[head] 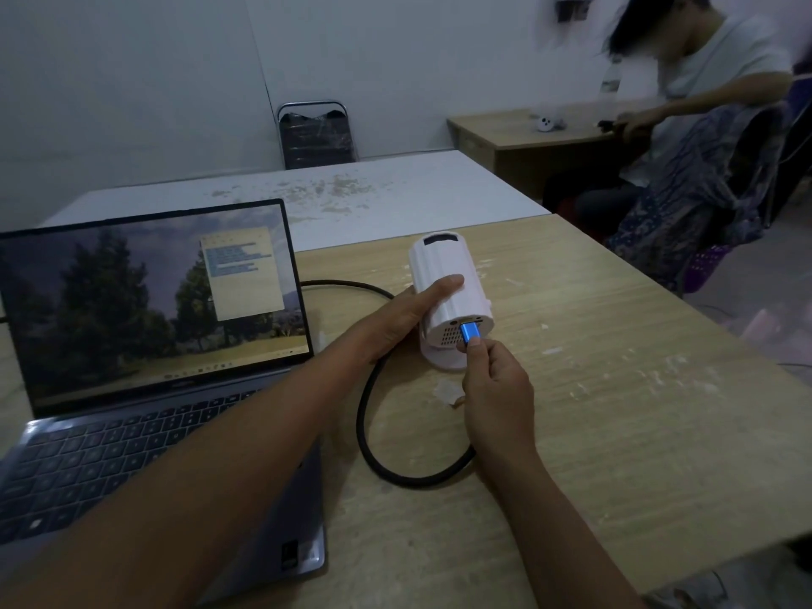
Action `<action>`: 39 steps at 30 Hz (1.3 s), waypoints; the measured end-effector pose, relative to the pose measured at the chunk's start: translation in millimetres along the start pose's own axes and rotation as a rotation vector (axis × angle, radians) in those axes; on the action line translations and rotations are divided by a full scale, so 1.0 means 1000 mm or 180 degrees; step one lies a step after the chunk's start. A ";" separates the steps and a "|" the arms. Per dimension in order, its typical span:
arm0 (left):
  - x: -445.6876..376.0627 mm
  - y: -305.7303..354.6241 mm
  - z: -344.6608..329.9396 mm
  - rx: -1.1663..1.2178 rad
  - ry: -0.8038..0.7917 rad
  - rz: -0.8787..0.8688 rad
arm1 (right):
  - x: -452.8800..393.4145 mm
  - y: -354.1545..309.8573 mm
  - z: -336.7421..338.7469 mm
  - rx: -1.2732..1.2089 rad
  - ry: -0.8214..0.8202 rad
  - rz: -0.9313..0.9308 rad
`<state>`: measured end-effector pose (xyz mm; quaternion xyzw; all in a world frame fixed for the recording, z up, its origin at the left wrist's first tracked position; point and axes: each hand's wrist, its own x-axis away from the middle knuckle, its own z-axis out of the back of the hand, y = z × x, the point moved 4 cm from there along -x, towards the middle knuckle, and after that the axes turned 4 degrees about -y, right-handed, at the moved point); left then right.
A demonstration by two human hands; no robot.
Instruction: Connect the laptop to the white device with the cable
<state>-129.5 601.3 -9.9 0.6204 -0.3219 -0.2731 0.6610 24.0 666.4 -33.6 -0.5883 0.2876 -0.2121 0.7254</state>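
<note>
the device (448,279) looks like smooth matt white plastic, ribbed along its side, with a perforated grille at the near end. the plug (469,332) has a shiny blue metallic shell. the cable (367,389) is matt black. the table (615,410) shows pale wood grain, scuffed with whitish patches. the laptop (145,415) has a grey, dull metal-like body and a glossy screen.

White device (448,279), blue plug (470,332), black cable (369,389), pale wood-grain table (615,389).

The left hand (395,316) is stretched forward, palm down, its fingers laid flat and extended. The right hand (494,391) is curled, thumb and forefinger pinched together.
</note>
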 end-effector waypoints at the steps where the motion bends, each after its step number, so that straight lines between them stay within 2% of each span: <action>1: 0.000 0.000 0.000 -0.0013 -0.0022 0.0015 | 0.000 0.001 0.000 0.0002 -0.0002 -0.0005; 18: -0.001 -0.001 0.002 -0.0368 -0.0106 0.0307 | -0.004 -0.003 -0.005 0.0120 0.0119 0.0170; 23: 0.005 0.001 -0.002 -0.0438 -0.0109 0.0385 | -0.005 0.001 -0.006 -0.0007 0.0047 -0.0044; 27: 0.014 0.008 -0.008 -0.0516 -0.0007 0.0364 | -0.005 -0.003 -0.002 -0.0408 -0.0082 -0.0353; 31: 0.027 0.019 -0.004 -0.1456 0.0449 0.0796 | -0.001 -0.007 0.001 -0.0445 -0.0115 -0.0454; 35: 0.044 0.032 0.004 -0.3021 0.1095 0.0649 | 0.005 -0.016 0.007 -0.0259 -0.0091 -0.0485; 37: 0.053 0.037 0.008 -0.3183 0.1354 0.0340 | 0.006 -0.020 0.013 0.0137 0.0197 -0.0373; 39: 0.064 0.043 0.012 -0.2931 0.1517 0.0010 | 0.006 -0.029 0.023 0.0512 0.0660 -0.0035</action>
